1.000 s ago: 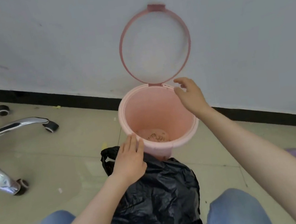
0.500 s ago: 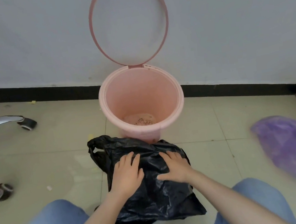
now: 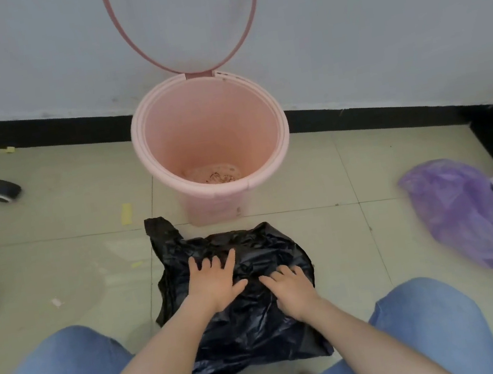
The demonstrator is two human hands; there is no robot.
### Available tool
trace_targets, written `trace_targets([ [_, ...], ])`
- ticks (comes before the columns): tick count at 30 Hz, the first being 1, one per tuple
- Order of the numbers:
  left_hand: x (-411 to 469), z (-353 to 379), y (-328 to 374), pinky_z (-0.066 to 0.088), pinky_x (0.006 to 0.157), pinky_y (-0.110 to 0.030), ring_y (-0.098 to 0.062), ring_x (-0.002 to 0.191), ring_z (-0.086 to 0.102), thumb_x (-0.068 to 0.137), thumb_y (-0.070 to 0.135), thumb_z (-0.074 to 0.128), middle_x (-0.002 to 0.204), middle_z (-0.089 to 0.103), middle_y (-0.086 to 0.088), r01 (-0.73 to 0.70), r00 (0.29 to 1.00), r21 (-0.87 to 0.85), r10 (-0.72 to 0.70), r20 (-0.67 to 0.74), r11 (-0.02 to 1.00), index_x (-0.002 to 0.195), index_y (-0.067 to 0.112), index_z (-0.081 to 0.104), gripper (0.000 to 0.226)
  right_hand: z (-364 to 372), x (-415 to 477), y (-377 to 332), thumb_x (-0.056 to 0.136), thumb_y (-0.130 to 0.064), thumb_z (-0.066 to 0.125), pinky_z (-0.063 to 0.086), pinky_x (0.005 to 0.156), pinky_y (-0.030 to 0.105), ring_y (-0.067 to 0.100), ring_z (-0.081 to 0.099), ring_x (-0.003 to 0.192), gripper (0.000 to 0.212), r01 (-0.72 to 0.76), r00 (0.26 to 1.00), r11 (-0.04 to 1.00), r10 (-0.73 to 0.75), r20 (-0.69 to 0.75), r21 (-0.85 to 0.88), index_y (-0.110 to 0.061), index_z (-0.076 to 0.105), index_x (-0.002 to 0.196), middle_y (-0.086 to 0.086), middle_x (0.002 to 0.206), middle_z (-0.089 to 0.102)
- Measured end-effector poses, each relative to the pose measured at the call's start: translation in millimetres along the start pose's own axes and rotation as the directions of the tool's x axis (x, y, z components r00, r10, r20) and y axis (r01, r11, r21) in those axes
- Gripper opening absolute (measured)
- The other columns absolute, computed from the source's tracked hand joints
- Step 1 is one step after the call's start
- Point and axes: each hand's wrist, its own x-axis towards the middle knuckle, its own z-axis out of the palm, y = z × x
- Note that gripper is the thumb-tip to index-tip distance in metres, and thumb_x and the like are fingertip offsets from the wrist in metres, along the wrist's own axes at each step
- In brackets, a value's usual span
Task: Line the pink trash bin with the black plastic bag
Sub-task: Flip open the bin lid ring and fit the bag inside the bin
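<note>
Now that your right hand (image 3: 292,289) has left the bin's rim, where it was a second ago, and come down beside your left hand (image 3: 213,283), both palms rest flat on the black plastic bag (image 3: 247,330), which lies crumpled on the floor (image 3: 57,253) between your knees, just in front of the pink trash bin (image 3: 212,147). Your fingers (image 3: 228,258) on both hands are spread open and pressing on the plastic; neither hand has pinched or gathered any of it yet. Your view has also drawn back and centred, so the bin now stands squarely ahead of you, against the wall, with its ring lid (image 3: 184,23) tipped up and open. Inside, only a little debris shows at the bottom, and no liner is in place. That shift suggests the bin is ready and the work has turned to the bag itself: you probably need to find its mouth, and one handle loop (image 3: 160,228) already sticks out at the far left corner, nearest the bin. Thin film like this tends to cling to itself, so expect to rub the layers apart before it opens. A purple bag (image 3: 457,213) lies well apart on your right and plays no part here.
</note>
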Motion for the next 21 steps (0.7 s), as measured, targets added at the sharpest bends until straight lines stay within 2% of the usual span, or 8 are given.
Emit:
trace_targets([
  [4, -7.6, 23.9, 6.6, 0.018, 0.113, -0.05, -0.036, 0.137, 0.024, 0.089, 0.064, 0.017, 0.154, 0.016, -0.017, 0.075, 0.994, 0.009, -0.076, 0.085, 0.997, 0.145, 0.026, -0.003, 0.071, 1.1, -5.1, -4.7, 0.091, -0.027, 0.048, 0.025, 0.108, 0.046, 0.03, 0.023, 0.135, 0.056, -0.12, 0.992, 0.985, 0.122, -0.009, 0.126, -0.017, 0.024, 0.14, 0.014, 0.145, 0.032],
  [8, -10.3, 36.3, 7.2, 0.027, 0.109, -0.048, -0.041, 0.134, 0.027, 0.087, 0.066, 0.017, 0.155, 0.008, -0.018, 0.166, 0.975, -0.048, -0.157, 0.158, 0.985, 0.145, 0.028, 0.001, 0.071, -0.5, -18.7, -15.5, 0.077, -0.056, 0.058, 0.007, 0.114, 0.053, 0.033, -0.007, 0.143, 0.091, -0.048, 0.983, 0.967, 0.001, 0.184, 0.248, -0.026, 0.005, 0.145, 0.015, 0.156, -0.004],
  [11, -11.5, 40.3, 5.6, 0.031, 0.107, -0.048, -0.042, 0.132, 0.031, 0.089, 0.063, 0.022, 0.155, 0.007, -0.021, 0.237, 0.956, -0.047, -0.224, 0.192, 0.97, 0.145, 0.027, 0.0, 0.07, 6.9, -29.1, -27.9, 0.068, -0.054, 0.07, 0.0, 0.114, 0.057, 0.034, -0.014, 0.141, 0.113, 0.183, 0.913, 0.981, -0.194, 0.36, 0.065, -0.024, -0.009, 0.144, 0.017, 0.154, -0.015],
  [13, -12.1, 40.7, 0.8, 0.033, 0.106, -0.046, -0.04, 0.131, 0.033, 0.09, 0.059, 0.026, 0.154, 0.01, -0.021, 0.28, 0.944, -0.062, -0.263, 0.2, 0.958, 0.145, 0.026, 0.0, 0.069, 16.0, -29.6, -29.8, 0.076, -0.039, 0.069, 0.0, 0.114, 0.059, 0.037, -0.012, 0.141, 0.103, 0.263, 0.892, 0.949, -0.171, 0.42, -0.174, -0.02, -0.006, 0.144, 0.02, 0.154, -0.012],
  [15, -11.9, 41.6, -5.6, 0.033, 0.106, -0.044, -0.036, 0.131, 0.035, 0.092, 0.056, 0.028, 0.152, 0.019, -0.019, 0.304, 0.939, -0.094, -0.282, 0.197, 0.948, 0.145, 0.024, 0.001, 0.068, 15.8, -25.4, -28.2, 0.085, -0.021, 0.06, 0.004, 0.113, 0.06, 0.04, -0.002, 0.142, 0.067, 0.246, 0.933, 0.934, -0.157, 0.324, -0.257, -0.012, 0.024, 0.141, 0.025, 0.153, 0.002],
  [17, -10.6, 41.3, -11.3, 0.036, 0.102, -0.042, -0.03, 0.122, 0.047, 0.093, 0.054, 0.026, 0.144, 0.037, -0.016, 0.302, 0.945, -0.151, -0.274, 0.176, 0.941, 0.145, 0.023, 0.002, 0.066, 9.0, -15.3, -22.3, 0.072, -0.024, 0.074, 0.029, 0.107, 0.057, 0.039, 0.031, 0.135, 0.037, 0.106, 0.993, 0.955, -0.089, 0.072, -0.277, -0.01, 0.065, 0.104, 0.027, 0.141, 0.041],
  [19, -8.6, 38.9, -13.7, 0.045, 0.089, -0.039, -0.026, 0.1, 0.06, 0.094, 0.053, 0.024, 0.12, 0.06, -0.011, 0.277, 0.958, -0.206, -0.252, 0.141, 0.939, 0.144, 0.02, 0.01, 0.062, -7.0, -6.0, -18.4, 0.036, -0.031, 0.089, 0.052, 0.085, 0.05, 0.033, 0.061, 0.11, 0.033, -0.108, 0.993, 0.973, 0.097, -0.064, -0.203, -0.017, 0.07, 0.059, 0.017, 0.11, 0.069],
  [21, -7.2, 35.1, -12.7, 0.046, 0.064, -0.032, -0.025, 0.084, 0.063, 0.095, 0.051, 0.025, 0.092, 0.066, -0.006, 0.242, 0.97, -0.287, -0.234, 0.062, 0.927, 0.131, 0.016, 0.039, 0.053, -12.1, 6.2, -10.5, 0.029, -0.021, 0.09, 0.051, 0.083, 0.054, 0.037, 0.06, 0.11, 0.037, -0.261, 0.947, 0.965, 0.25, -0.2, -0.033, -0.014, 0.066, 0.057, 0.02, 0.112, 0.067],
])
